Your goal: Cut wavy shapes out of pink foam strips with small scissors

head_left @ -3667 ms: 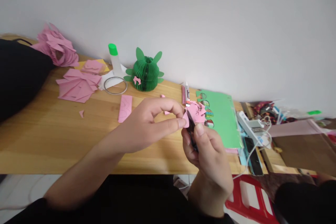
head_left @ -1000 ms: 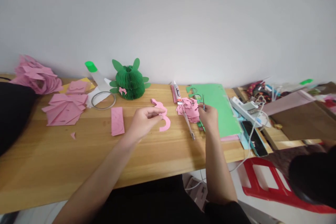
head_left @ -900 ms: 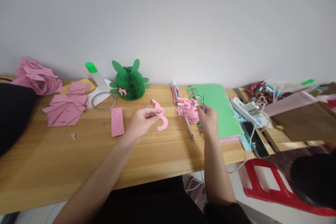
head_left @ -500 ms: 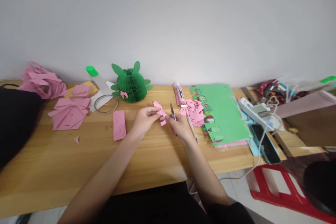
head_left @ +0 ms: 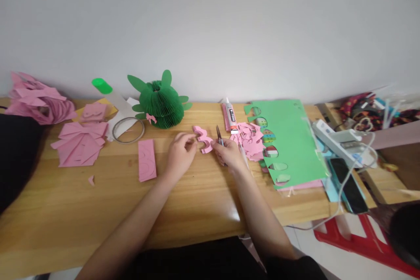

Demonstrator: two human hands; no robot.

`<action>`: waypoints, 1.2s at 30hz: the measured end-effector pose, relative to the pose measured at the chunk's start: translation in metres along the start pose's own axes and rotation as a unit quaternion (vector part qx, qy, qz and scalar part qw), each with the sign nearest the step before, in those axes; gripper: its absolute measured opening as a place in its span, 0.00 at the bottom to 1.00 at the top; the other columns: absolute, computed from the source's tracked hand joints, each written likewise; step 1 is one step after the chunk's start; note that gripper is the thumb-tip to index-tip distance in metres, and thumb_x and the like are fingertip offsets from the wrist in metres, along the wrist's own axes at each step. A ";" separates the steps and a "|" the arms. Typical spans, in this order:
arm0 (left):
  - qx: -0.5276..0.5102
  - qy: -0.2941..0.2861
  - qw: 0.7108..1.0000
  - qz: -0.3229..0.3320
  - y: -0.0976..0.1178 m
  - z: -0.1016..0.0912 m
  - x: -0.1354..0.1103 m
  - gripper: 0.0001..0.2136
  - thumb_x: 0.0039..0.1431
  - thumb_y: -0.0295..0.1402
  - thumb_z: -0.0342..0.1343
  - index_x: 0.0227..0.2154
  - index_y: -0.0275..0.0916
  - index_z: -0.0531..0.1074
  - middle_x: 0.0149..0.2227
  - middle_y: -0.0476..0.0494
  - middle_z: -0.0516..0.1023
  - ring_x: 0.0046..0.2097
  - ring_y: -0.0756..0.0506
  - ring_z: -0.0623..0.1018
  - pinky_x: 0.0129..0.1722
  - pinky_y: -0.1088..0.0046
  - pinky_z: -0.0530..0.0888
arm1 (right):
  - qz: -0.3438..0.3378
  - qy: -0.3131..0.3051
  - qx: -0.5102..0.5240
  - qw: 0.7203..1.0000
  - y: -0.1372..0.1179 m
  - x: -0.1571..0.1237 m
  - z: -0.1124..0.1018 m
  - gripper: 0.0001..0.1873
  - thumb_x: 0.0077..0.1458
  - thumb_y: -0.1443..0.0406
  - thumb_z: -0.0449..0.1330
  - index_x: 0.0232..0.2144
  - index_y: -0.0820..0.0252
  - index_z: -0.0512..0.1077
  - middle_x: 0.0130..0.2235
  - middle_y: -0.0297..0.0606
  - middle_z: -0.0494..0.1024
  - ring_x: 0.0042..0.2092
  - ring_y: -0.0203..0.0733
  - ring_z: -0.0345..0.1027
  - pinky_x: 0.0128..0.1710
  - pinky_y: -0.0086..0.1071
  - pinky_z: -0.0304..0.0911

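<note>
A wavy pink paper cutout (head_left: 204,139), several layers thick, is held at its right edge by the thumb and finger of my right hand (head_left: 229,153). That same hand also grips a pair of scissors (head_left: 219,134), blades pointing away from me. My left hand (head_left: 181,153) is just left of the cutout, fingers curled into a pinch; whatever may be between the tips is hidden. Left of it lies a pink paper strip (head_left: 147,160) with drawn curves. Pink paper scraps (head_left: 250,140) are heaped right of my right hand, a pen (head_left: 244,155) beside them.
Behind my left hand stands a green honeycomb-paper figure (head_left: 160,105). A tape ring (head_left: 114,133), folded pink paper (head_left: 80,144) and a green-capped bottle (head_left: 102,86) lie left. Rightward are a glue tube (head_left: 231,116), green sheet (head_left: 297,144), power strip (head_left: 337,140) and phone (head_left: 348,186).
My left fingers have come off the pink cutout and curled beside it. The cutout has turned and stays in my right hand with the scissors. The view has shifted slightly.
</note>
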State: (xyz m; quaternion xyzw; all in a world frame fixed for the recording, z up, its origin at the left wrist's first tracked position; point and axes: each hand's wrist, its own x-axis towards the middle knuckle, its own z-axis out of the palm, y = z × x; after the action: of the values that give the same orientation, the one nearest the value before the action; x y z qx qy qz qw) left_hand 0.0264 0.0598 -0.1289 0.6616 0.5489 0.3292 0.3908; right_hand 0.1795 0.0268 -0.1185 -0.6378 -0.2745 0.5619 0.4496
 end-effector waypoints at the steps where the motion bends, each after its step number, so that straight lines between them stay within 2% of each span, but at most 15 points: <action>1: 0.009 -0.001 1.000 0.009 -0.001 0.001 0.000 0.06 0.56 0.27 0.56 0.36 0.38 0.76 0.43 0.39 0.77 0.44 0.43 0.78 0.48 0.64 0.74 | 0.000 0.003 -0.004 1.000 0.001 0.001 0.000 0.14 0.44 0.60 0.63 0.18 0.57 0.62 0.12 0.20 0.56 0.13 0.27 0.43 0.12 0.25 0.37; 13: 0.059 0.012 0.997 0.056 -0.009 0.010 0.008 0.08 0.54 0.24 0.61 0.38 0.37 0.77 0.42 0.43 0.76 0.38 0.46 0.77 0.45 0.65 0.76 | -0.008 0.026 -0.041 0.999 0.008 0.008 0.003 0.12 0.46 0.61 0.62 0.17 0.59 0.66 0.13 0.22 0.57 0.14 0.27 0.44 0.15 0.27 0.38; 21: 0.069 0.014 0.995 0.072 -0.010 0.010 0.008 0.07 0.56 0.22 0.58 0.35 0.38 0.77 0.41 0.42 0.76 0.43 0.45 0.78 0.44 0.66 0.76 | -0.007 0.036 -0.043 0.998 0.010 0.008 0.002 0.11 0.47 0.61 0.62 0.18 0.60 0.68 0.12 0.21 0.56 0.14 0.28 0.44 0.14 0.26 0.39; 24: 0.071 0.012 0.994 0.077 -0.010 0.009 0.008 0.07 0.56 0.23 0.58 0.36 0.38 0.78 0.41 0.42 0.76 0.44 0.44 0.78 0.46 0.65 0.76 | -0.008 0.045 -0.037 0.998 0.010 0.008 0.001 0.09 0.47 0.61 0.61 0.22 0.60 0.69 0.12 0.21 0.56 0.13 0.28 0.44 0.12 0.26 0.39; 31: 0.086 0.005 0.994 0.071 -0.010 0.009 0.009 0.07 0.57 0.25 0.58 0.36 0.38 0.78 0.42 0.42 0.77 0.44 0.44 0.78 0.46 0.66 0.76 | -0.007 0.057 -0.022 0.998 0.009 0.008 0.003 0.06 0.48 0.62 0.61 0.27 0.60 0.71 0.12 0.20 0.57 0.12 0.28 0.44 0.10 0.24 0.39; 34: 0.101 -0.006 0.993 0.057 -0.008 0.008 0.008 0.08 0.57 0.25 0.58 0.39 0.38 0.78 0.44 0.41 0.76 0.41 0.46 0.78 0.44 0.68 0.77 | -0.003 0.062 -0.016 0.998 0.008 0.007 0.003 0.05 0.49 0.63 0.61 0.27 0.60 0.71 0.12 0.20 0.57 0.11 0.28 0.44 0.09 0.24 0.39; 36: 0.116 -0.020 0.992 0.047 -0.006 0.000 0.008 0.10 0.57 0.26 0.56 0.40 0.38 0.77 0.44 0.42 0.76 0.37 0.48 0.78 0.41 0.70 0.77 | 0.000 0.065 -0.012 0.998 0.006 0.007 0.004 0.05 0.49 0.64 0.61 0.27 0.60 0.70 0.12 0.19 0.57 0.11 0.28 0.43 0.09 0.24 0.38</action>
State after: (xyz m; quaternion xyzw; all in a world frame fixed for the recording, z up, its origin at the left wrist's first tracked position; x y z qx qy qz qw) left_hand 0.0249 0.0677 -0.1343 0.7340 0.5438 0.2682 0.3059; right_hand 0.1761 0.0308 -0.1269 -0.6782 -0.2514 0.5163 0.4586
